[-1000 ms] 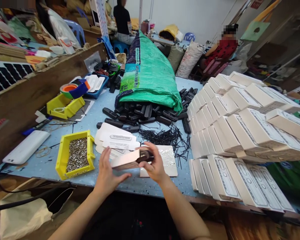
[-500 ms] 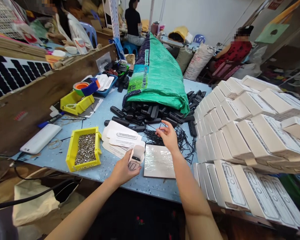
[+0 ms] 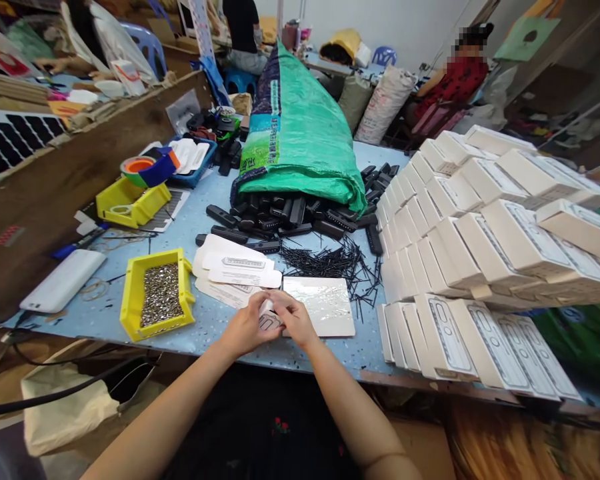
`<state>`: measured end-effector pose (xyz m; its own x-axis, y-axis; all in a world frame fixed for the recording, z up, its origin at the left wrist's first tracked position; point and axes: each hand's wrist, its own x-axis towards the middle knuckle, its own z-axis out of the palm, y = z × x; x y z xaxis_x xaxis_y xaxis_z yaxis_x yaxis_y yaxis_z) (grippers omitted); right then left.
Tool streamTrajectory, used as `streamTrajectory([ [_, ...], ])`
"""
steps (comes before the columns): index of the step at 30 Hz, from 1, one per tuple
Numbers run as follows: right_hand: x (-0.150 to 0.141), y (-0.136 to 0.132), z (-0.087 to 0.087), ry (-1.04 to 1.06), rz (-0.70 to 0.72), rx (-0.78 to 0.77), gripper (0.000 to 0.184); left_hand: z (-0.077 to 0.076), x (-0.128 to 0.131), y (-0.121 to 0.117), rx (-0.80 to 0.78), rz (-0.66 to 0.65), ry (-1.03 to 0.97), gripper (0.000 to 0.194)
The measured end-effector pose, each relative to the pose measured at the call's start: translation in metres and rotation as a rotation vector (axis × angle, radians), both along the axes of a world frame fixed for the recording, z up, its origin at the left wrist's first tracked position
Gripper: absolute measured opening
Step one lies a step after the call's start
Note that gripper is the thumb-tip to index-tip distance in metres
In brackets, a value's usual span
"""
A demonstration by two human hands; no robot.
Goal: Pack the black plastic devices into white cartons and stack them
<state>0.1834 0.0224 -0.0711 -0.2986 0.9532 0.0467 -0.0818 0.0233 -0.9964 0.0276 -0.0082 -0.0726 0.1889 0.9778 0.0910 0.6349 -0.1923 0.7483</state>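
My left hand [image 3: 245, 328] is wrapped round a small white carton box [image 3: 270, 323] with printed outlines, held above the table's front edge. My right hand [image 3: 296, 319] closes over the box's upper end, its fingers pressed against the top. The fingers hide most of the box, and what lies inside is out of sight. Flat unfolded white cartons [image 3: 237, 267] lie just beyond my left hand. Beside my right hand is a flat pad with a shiny film cover [image 3: 325, 307]. A heap of thin black sticks [image 3: 325, 261] spreads behind that pad.
Black plastic devices [image 3: 295, 212] spill from a green woven sack [image 3: 315, 133]. Stacked white boxes [image 3: 480, 247] line the right side. At left stand a yellow bin [image 3: 130, 310] of small metal pieces, another yellow bin [image 3: 150, 207] and a white rectangular device [image 3: 63, 281]. Other people sit behind.
My right hand has come down and left from above the black sticks to the box in my left hand. The box's raised flap is now covered by fingers. The view has shifted slightly.
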Motion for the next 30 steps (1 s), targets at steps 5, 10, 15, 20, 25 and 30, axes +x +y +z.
streamTrajectory([
  [5,-0.006,-0.006,0.001,-0.006,0.014,0.034,0.034,0.012,0.004,0.003,-0.176,0.119,0.004,0.104],
  [10,-0.004,-0.007,0.006,-0.137,0.013,0.253,0.032,0.015,-0.002,0.006,-0.232,0.094,-0.079,0.101],
  [15,0.000,-0.036,0.008,-0.413,0.055,0.256,0.099,0.020,0.009,0.000,-0.207,0.179,-0.252,0.085],
  [20,0.067,-0.069,0.052,-0.662,-0.172,0.313,0.084,0.032,-0.020,0.010,-0.101,0.010,-0.177,0.073],
  [25,0.212,-0.085,0.111,-1.255,-0.757,0.433,0.054,0.047,-0.119,0.049,0.027,0.460,0.482,0.067],
  [30,0.220,-0.063,0.110,-1.332,-0.961,0.558,0.034,0.025,-0.180,0.040,-0.184,0.237,0.767,0.029],
])
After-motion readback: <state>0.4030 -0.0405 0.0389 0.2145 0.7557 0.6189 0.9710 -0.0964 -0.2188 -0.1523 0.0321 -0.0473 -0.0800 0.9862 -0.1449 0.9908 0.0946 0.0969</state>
